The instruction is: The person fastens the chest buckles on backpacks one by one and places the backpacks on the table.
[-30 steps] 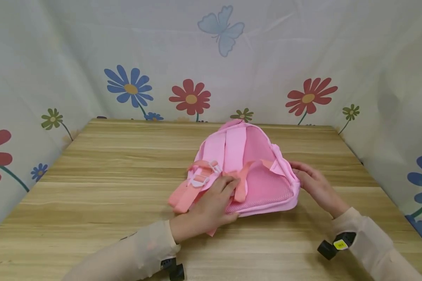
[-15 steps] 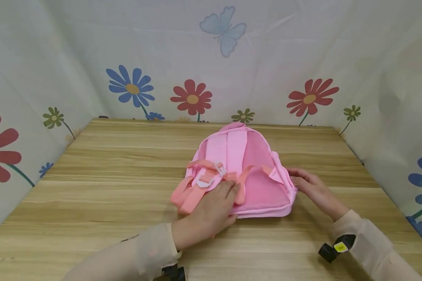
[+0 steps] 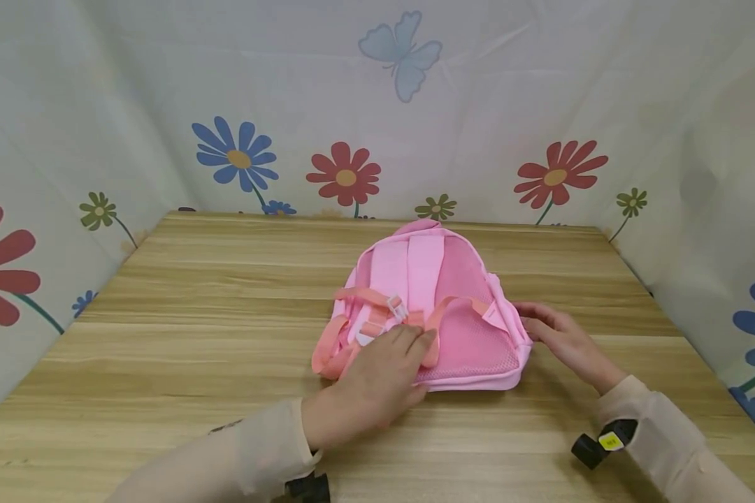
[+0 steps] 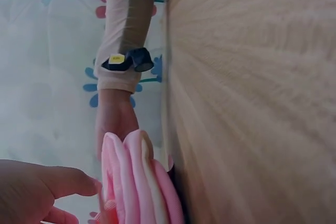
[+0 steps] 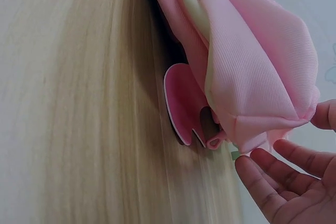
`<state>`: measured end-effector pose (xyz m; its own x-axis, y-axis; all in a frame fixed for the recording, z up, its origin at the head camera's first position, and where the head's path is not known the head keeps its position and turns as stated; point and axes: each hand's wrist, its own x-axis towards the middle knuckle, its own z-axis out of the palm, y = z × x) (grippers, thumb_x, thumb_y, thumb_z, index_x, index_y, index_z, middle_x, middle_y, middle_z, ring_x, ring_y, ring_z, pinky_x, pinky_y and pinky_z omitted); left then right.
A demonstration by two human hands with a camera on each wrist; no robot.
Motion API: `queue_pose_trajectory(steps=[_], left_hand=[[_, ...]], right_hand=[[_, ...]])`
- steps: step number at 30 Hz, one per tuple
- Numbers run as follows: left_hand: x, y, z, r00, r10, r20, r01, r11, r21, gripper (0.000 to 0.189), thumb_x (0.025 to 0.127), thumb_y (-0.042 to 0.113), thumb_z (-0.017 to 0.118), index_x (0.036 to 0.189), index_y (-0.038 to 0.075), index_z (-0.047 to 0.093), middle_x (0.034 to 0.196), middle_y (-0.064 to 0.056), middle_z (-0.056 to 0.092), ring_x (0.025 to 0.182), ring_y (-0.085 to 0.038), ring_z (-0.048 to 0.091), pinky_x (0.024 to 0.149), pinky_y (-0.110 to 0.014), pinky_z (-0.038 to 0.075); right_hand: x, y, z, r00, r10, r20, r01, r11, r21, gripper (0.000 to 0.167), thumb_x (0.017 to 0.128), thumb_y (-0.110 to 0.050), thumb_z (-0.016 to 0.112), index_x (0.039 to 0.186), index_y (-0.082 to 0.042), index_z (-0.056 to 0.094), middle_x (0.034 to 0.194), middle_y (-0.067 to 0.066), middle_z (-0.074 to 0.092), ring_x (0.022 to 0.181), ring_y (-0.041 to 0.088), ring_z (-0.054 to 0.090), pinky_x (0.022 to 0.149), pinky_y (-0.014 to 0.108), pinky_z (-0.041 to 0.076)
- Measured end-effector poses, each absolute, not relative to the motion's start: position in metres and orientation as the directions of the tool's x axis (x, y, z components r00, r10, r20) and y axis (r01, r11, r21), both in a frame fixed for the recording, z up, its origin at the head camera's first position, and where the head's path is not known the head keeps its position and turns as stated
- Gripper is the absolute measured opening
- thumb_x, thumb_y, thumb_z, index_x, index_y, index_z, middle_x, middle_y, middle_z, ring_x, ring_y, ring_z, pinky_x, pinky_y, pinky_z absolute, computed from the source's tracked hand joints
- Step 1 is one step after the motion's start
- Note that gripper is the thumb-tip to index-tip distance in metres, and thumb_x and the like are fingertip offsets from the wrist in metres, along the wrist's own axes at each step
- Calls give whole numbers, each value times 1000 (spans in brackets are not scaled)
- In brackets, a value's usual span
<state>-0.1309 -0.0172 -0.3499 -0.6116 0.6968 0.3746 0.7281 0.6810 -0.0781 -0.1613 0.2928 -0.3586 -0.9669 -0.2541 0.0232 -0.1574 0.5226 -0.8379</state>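
Note:
A small pink backpack [image 3: 472, 335] lies back panel up on the wooden table. Its shoulder straps run down the panel to orange webbing [image 3: 330, 356] and white plastic buckles [image 3: 398, 306]. My left hand [image 3: 377, 374] presses on the webbing at the bag's lower left, its fingertips over the straps. In the left wrist view its thumb [image 4: 76, 182] reaches to the bag's edge; most of its fingers are out of sight. My right hand [image 3: 566, 342] touches the bag's lower right corner with loosely extended fingers, thumb on the near side; the right wrist view shows these fingers [image 5: 302, 156] spread.
The wooden table [image 3: 195, 335] extends on both sides of the bag. Flower-printed cloth [image 3: 465, 126] hangs behind and at the sides. In the right wrist view, a flat dark pink piece [image 5: 184, 103] and a small pink ring [image 5: 215, 142] show under the bag.
The backpack's lower edge has settled slightly leftward and down. The orange webbing at left has been drawn in towards the bag, now looped beside my left hand. My right hand stays at the corner.

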Motion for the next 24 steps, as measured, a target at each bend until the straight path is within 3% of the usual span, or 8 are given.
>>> queue_pose_trajectory(steps=[5,9,13,18,24], left_hand=[[-140,-23,-341,-546,687,480,773,634,-28,62,78,35,78,128,3,57,116,-8,62,110,-20,60,101,-30,47],[-151,-29,-338,-507,662,552,793,609,-2,56,76,26,79,124,2,60,113,-9,63,107,-21,61,100,-31,48],[-161,-36,-334,-540,656,528,789,612,47,57,78,26,78,126,3,58,116,-9,63,111,-21,59,97,-30,50],[-174,-43,-332,-565,658,497,792,601,105,54,79,24,78,125,3,59,119,-9,61,113,-22,57,98,-31,49],[-188,-44,-335,-566,661,493,799,587,130,48,80,19,76,122,2,60,118,-10,62,112,-23,57,99,-34,48]], right_hand=[[-161,293,-357,-970,-239,34,-163,544,-823,47,104,-25,40,138,7,43,137,29,50,99,-15,53,85,14,49],[-161,291,-355,-976,-214,29,-151,583,-798,49,102,-32,46,138,1,45,136,23,53,99,-13,53,85,13,48],[-163,288,-358,-976,-210,55,-174,604,-778,48,97,-28,57,136,-1,48,130,20,57,99,-6,55,83,13,49],[-163,288,-362,-971,-225,76,-200,605,-770,47,95,-24,61,134,-1,49,128,21,58,102,1,57,84,13,49],[-164,288,-365,-961,-254,113,-247,595,-765,46,93,-17,64,133,2,50,126,22,59,100,-8,55,84,13,50]])
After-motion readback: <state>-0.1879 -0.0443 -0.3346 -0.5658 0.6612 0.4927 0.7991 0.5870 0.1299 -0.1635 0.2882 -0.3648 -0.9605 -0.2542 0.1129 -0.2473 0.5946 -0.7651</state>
